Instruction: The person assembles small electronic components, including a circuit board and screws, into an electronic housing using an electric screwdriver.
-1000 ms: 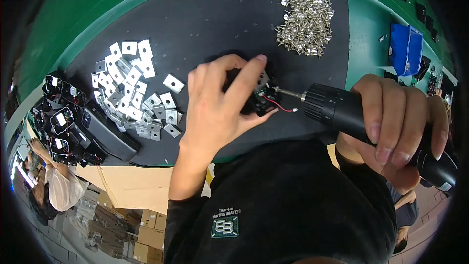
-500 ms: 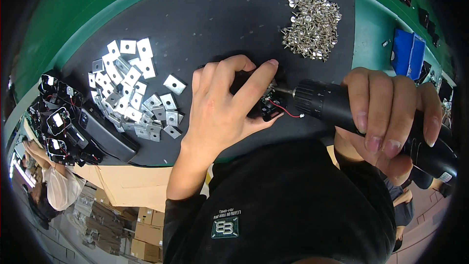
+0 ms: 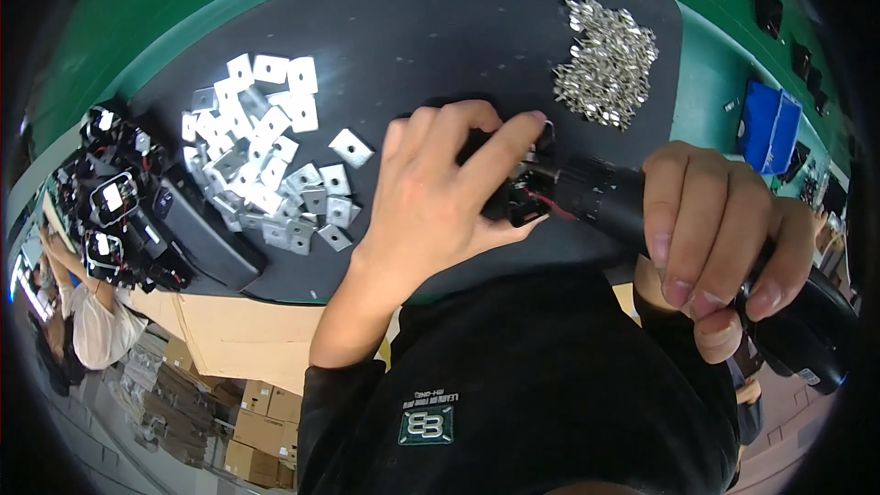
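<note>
Black cloth, the person's shirt (image 3: pixel 550 376), fills the near edge. Just beyond it the right hand (image 3: pixel 720 238) is wrapped around a black power driver (image 3: pixel 600 197), fingers closed over its body. The left hand (image 3: pixel 431 188) grips a small black part (image 3: pixel 525 211) over the dark mat (image 3: pixel 440 37), forefinger along its top and thumb underneath. A red wire (image 3: pixel 555 205) comes out of the part beside the driver's nose. The driver's bit (image 3: pixel 544 168) points into the part, so the fastening there looks in progress rather than finished; fingers and driver hide the tip, and whether a screw is seated cannot be told.

Farther out to the left lie a heap of loose metal plates (image 3: pixel 266 165) and a cluster of black units (image 3: pixel 115 197); which of these units are complete is unclear. Toward the mat's far right corner, a pile of screws (image 3: pixel 607 64) lies loose too, so plenty of stock appears unused. A blue bin (image 3: pixel 768 128) sits past the mat's right edge.
</note>
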`<state>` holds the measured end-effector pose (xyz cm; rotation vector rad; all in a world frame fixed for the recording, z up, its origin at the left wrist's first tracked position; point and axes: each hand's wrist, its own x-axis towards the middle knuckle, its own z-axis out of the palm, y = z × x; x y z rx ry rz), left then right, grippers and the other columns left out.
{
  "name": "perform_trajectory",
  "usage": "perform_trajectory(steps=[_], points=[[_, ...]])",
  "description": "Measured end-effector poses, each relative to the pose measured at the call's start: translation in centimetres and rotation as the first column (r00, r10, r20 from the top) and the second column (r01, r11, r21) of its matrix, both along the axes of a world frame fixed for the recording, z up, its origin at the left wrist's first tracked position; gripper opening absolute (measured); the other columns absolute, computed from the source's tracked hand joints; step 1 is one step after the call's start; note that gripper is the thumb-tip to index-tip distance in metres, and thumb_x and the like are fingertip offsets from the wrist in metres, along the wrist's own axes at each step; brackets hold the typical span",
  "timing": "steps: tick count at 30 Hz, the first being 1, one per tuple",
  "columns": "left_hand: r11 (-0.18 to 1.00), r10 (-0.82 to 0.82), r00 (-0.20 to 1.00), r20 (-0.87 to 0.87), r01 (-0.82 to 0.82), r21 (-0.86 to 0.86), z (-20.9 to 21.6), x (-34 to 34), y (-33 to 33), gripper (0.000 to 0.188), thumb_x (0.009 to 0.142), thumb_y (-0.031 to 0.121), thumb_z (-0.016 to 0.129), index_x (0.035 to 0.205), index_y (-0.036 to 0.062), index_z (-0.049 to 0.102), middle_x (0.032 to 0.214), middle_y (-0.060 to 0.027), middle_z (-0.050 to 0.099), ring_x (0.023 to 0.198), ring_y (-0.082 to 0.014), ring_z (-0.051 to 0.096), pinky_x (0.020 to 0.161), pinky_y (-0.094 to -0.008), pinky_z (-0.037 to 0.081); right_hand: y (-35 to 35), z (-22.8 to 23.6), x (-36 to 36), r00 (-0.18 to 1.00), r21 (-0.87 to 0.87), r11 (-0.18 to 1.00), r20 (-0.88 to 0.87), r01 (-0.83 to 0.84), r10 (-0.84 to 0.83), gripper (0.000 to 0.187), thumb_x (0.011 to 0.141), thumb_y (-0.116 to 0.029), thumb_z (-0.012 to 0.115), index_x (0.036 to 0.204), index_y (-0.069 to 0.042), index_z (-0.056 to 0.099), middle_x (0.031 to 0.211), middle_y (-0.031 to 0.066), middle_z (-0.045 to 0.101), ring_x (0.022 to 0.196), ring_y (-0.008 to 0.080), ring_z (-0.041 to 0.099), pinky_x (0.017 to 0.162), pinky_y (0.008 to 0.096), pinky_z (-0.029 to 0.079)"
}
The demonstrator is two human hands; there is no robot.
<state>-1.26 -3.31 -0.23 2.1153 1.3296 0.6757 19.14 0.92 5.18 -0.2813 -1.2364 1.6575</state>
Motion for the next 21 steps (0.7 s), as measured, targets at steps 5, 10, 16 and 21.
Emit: perform_trajectory(steps=[5, 10, 16, 21], points=[[1.0, 0.028, 0.994, 0.109, -0.027, -0.009, -0.5, -0.2, -0.4, 0.063, 0.054, 0.037, 0.078, 0.11, 0.0133, 0.06, 0.095, -0.005, 0.053, 0.084, -0.0235, 0.052, 0.071, -0.0356, 0.037, -0.8, -0.9, -0.7, 0.995, 0.029, 0.994, -0.013, 0.101, -0.101, 0.032, 0.075, -0.01, 0.072, 0.095, -0.021, 0.049, 0.076, -0.0061, 0.056, 0.067, 0.009, 0.055, 0.065, 0.0246, 0.042], [0.998, 0.047, 0.991, 0.125, -0.051, 0.031, 0.2, 0.2, -1.0, 0.066, 0.053, 0.033, 0.079, 0.112, 0.0132, 0.058, 0.096, -0.0053, 0.051, 0.086, -0.0229, 0.05, 0.071, -0.0347, 0.036, -2.2, -0.9, -0.4, 0.971, -0.012, 0.972, -0.031, 0.237, -0.237, 0.031, 0.076, -0.017, 0.071, 0.096, -0.023, 0.048, 0.074, -0.0088, 0.052, 0.063, 0.0048, 0.047, 0.061, 0.0205, 0.034], [0.993, 0.09, 0.994, 0.07, -0.094, 0.064, 1.7, -1.6, -2.1, 0.068, 0.056, 0.031, 0.08, 0.115, 0.0066, 0.054, 0.098, -0.0078, 0.052, 0.089, -0.0255, 0.05, 0.077, -0.037, 0.038, -2.2, -0.3, -0.5, 0.963, -0.075, 0.975, -0.154, 0.211, -0.22, 0.037, 0.073, -0.019, 0.073, 0.102, -0.022, 0.05, 0.072, -0.0089, 0.05, 0.063, 0.0036, 0.048, 0.064, 0.0185, 0.034], [0.934, 0.354, 0.935, -0.033, -0.352, 0.056, 5.3, -8.5, -2.0, 0.071, 0.056, 0.022, 0.079, 0.119, 0.0029, 0.051, 0.107, -0.014, 0.054, 0.095, -0.0315, 0.053, 0.083, -0.039, 0.042, -1.5, 0.5, 2.2, 0.939, -0.105, 0.969, -0.243, 0.224, -0.243, 0.038, 0.072, -0.015, 0.072, 0.102, -0.018, 0.049, 0.071, -0.008, 0.05, 0.06, 0.0029, 0.049, 0.064, 0.0192, 0.035]])
